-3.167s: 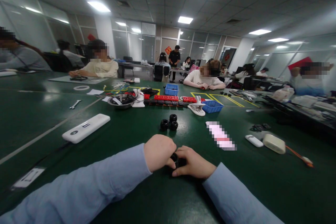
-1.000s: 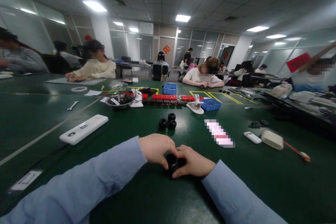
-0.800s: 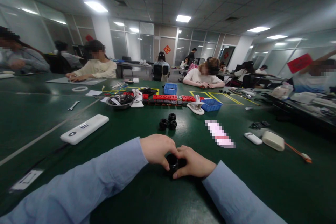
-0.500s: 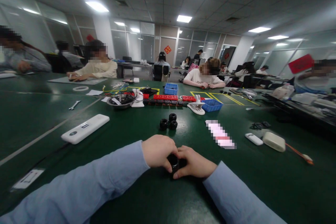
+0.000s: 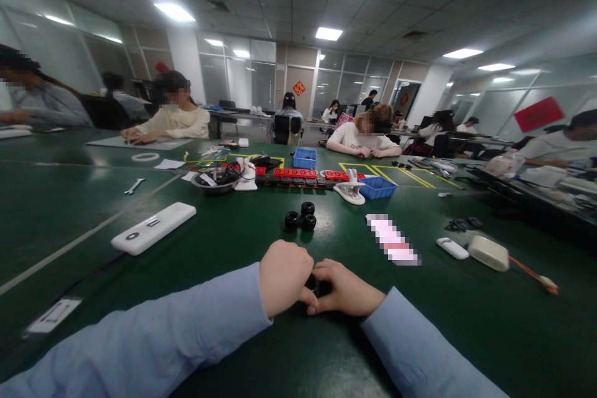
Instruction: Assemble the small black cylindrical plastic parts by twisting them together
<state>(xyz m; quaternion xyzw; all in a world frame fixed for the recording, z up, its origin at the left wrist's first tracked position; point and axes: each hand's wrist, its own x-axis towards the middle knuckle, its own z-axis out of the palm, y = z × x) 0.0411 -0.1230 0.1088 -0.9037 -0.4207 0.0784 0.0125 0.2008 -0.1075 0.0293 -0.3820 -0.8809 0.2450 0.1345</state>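
Observation:
My left hand [image 5: 285, 277] and my right hand [image 5: 344, 289] meet above the table, curled around a small black wheel [image 5: 314, 286]. Most of that wheel is hidden behind my fingers and thumbs. The left thumb crosses its near side, while the right thumb and forefinger close on it from the right. Just beyond my hands stand three similar black wheels [image 5: 292, 220] with knobbly tyres, grouped close together on the green table.
A white power strip [image 5: 153, 228] lies to the left, near a wrench [image 5: 134, 186]. A phone [image 5: 390, 239], a white case [image 5: 488, 253] and blue bins [image 5: 377, 187] are on the right and at the back. Red blocks [image 5: 295, 173] line the middle. People sit around.
My left hand has turned, with its wrist raised and its thumb swung forward over the wheel, which is now more covered. The right hand stays almost in place.

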